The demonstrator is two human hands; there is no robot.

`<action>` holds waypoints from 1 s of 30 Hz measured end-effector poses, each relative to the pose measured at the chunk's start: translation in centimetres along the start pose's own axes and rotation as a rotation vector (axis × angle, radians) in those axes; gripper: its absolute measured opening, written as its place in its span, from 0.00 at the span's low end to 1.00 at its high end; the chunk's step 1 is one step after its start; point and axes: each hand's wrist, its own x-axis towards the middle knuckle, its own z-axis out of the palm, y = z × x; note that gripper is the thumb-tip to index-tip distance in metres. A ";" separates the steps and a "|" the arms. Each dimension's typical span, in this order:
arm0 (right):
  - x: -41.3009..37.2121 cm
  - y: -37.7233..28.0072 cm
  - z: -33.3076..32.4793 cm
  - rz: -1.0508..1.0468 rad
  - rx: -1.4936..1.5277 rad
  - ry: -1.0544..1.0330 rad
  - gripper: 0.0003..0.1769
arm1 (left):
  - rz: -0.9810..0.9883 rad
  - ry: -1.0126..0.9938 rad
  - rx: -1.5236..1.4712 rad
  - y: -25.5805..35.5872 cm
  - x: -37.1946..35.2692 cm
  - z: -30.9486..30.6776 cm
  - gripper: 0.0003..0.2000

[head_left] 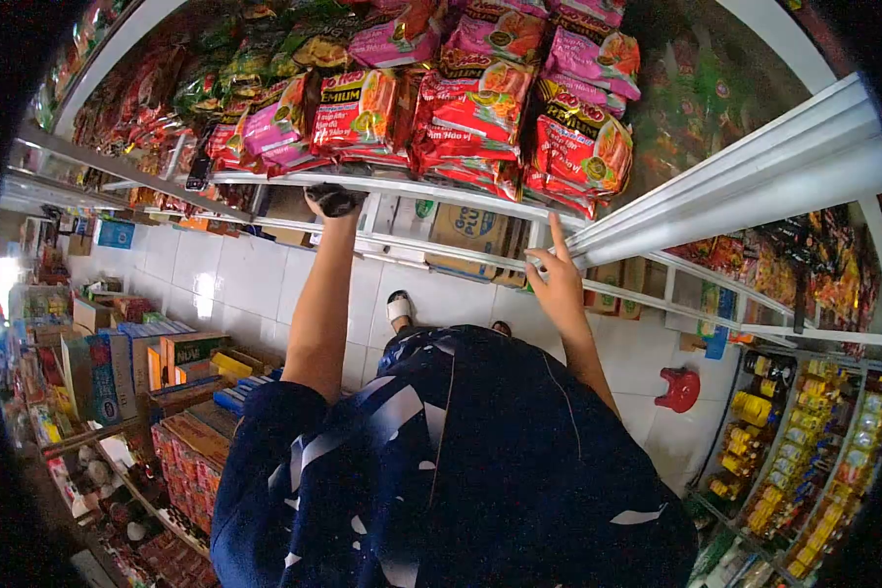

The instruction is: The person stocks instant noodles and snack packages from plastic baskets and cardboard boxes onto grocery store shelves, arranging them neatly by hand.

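My left hand (316, 200) is closed on a dark, bunched thing that looks like a cloth (337, 203), pressed against the white shelf edge (412, 186). Just above it, red and pink instant noodle packets (358, 110) stand in rows on the shelf. My right hand (559, 282) is at the same edge, its index finger stretched up to the rail and its thumb apart. It holds nothing that I can see. Right beside it, a wide white metal post (735, 171) slants up to the right. More red noodle packets (578, 147) sit above that hand.
Below the shelf are cardboard boxes (467, 233) on white floor tiles (250, 279). A red plastic stool (677, 389) stands at the right. Bottles of yellow oil (752, 409) fill a rack at the lower right. Stacked cartons (191, 446) crowd the left side.
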 end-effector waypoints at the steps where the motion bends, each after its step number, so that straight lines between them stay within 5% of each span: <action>1: 0.0 0.3 0.3 -0.035 0.012 0.012 0.08 | 0.090 -0.028 0.217 0.9 -0.2 -1.2 0.23; 3: 0.2 0.4 0.3 -0.141 -0.050 0.048 0.09 | 0.185 -0.062 0.436 1.0 -0.2 -1.8 0.24; 5: 0.3 -0.7 -0.6 0.081 0.065 -0.086 0.09 | 0.094 0.022 0.476 -2.3 1.4 -7.3 0.23; 11: 0.1 -0.3 -0.8 0.005 -0.024 -0.097 0.09 | -0.178 0.249 0.590 -13.8 1.8 -22.5 0.23; 17: 0.1 0.5 -1.6 0.015 0.267 -0.080 0.11 | -0.271 0.329 0.815 -18.6 -0.4 -22.9 0.23; 21: -0.4 0.2 -0.6 -0.302 0.044 -0.058 0.19 | -0.057 0.444 0.964 -18.9 -4.9 -23.3 0.25; 22: -0.4 0.3 0.1 -0.320 0.055 -0.079 0.19 | 0.287 0.879 1.233 -22.5 -5.7 -21.5 0.27; 23: -0.8 1.0 1.4 -0.297 0.122 -0.130 0.20 | -0.058 0.362 0.928 -19.4 -8.6 -23.5 0.30; 25: -2.2 3.3 3.7 -0.262 0.181 -0.198 0.22 | 0.149 1.242 1.383 -30.0 -8.2 -14.1 0.32; 26: -2.8 4.8 4.9 -0.021 0.456 -0.451 0.22 | -0.166 0.910 1.565 -28.4 -10.0 -14.1 0.36; 27: -3.2 5.8 6.1 0.230 0.724 -0.693 0.23 | -0.209 0.993 2.018 -25.4 -12.6 -15.4 0.38; 30: -6.1 8.1 10.6 0.019 0.476 -0.974 0.22 | -0.884 1.327 2.156 -18.3 -19.8 -13.8 0.40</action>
